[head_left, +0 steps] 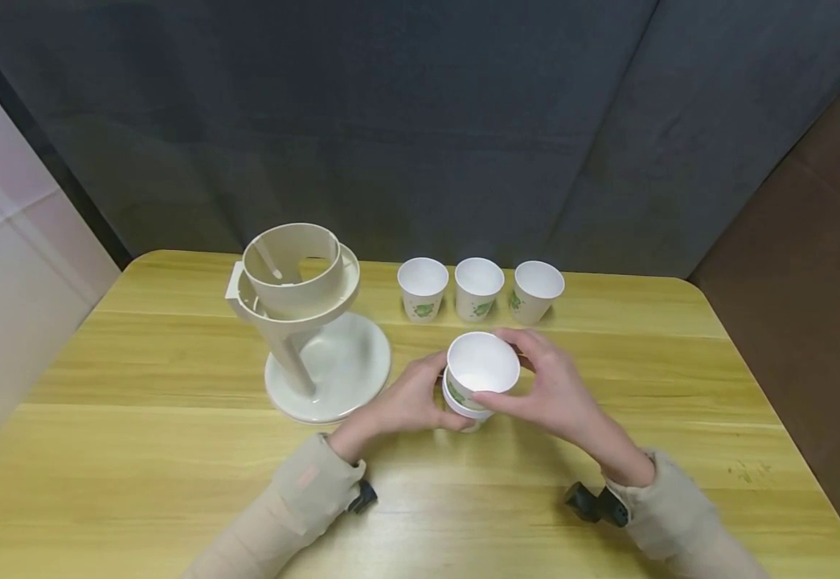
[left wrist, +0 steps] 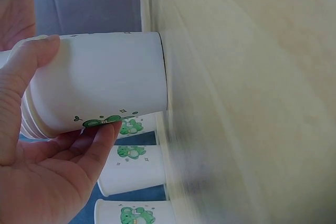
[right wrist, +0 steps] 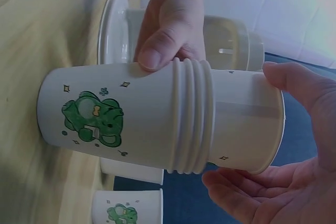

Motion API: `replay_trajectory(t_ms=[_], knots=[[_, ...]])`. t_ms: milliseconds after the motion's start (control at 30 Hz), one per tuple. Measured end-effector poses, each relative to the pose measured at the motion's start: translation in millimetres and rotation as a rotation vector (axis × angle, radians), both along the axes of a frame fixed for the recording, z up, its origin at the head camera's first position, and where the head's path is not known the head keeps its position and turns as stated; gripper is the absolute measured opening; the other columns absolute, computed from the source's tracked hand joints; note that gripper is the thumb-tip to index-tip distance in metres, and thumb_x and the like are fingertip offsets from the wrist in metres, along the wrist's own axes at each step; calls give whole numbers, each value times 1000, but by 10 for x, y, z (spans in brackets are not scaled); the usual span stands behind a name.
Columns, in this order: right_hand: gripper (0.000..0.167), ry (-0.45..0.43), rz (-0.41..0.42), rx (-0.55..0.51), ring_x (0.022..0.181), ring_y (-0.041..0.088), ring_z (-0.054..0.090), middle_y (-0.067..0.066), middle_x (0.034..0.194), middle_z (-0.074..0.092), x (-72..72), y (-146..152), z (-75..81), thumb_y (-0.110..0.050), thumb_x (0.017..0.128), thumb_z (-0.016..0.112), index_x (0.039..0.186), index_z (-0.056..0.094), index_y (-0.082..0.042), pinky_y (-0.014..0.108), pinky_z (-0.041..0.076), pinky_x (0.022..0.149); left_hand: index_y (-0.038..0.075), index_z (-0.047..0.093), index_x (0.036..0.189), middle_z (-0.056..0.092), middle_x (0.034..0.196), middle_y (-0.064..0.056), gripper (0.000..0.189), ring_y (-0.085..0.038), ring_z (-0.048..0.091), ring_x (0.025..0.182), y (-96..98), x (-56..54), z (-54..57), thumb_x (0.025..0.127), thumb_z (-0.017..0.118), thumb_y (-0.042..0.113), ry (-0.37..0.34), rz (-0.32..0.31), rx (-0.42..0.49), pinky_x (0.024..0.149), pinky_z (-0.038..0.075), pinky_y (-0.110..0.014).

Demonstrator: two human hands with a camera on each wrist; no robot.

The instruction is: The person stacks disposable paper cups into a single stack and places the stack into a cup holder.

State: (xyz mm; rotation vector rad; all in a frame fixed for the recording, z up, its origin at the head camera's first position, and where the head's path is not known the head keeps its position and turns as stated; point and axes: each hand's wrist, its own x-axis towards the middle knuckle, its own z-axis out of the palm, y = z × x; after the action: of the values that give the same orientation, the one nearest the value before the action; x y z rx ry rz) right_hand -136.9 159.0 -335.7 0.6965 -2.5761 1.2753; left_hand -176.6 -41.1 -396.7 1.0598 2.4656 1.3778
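Three cups [head_left: 479, 288] stand apart; both hands hold maybe five nested.

Stack of nested paper cups [head_left: 472, 394] stands upright on the worktop [head_left: 174, 450], base touching the wood, front-centre, just right of the dispenser base. White paper, green cartoon print low on the outer cup's wall. About 4 rolled rims bunched together on the stack. Top cup [head_left: 482, 366] sits partly raised out of the stack, mouth open upward, tilted slightly, inside plain white.
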Motion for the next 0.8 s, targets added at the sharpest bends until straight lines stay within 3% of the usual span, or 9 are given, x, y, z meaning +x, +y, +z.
replay_trajectory(t_ms=[800], knots=[[63,-6,22,19,98,25,59,13,107,60,-28,5,-204,-14,63,86,116,56,3,38,53,82,0,49,128,60,118,-9,75,-19,56,106,3,-4,-5,64,85,16,-34,1,-1,94,45,-34]])
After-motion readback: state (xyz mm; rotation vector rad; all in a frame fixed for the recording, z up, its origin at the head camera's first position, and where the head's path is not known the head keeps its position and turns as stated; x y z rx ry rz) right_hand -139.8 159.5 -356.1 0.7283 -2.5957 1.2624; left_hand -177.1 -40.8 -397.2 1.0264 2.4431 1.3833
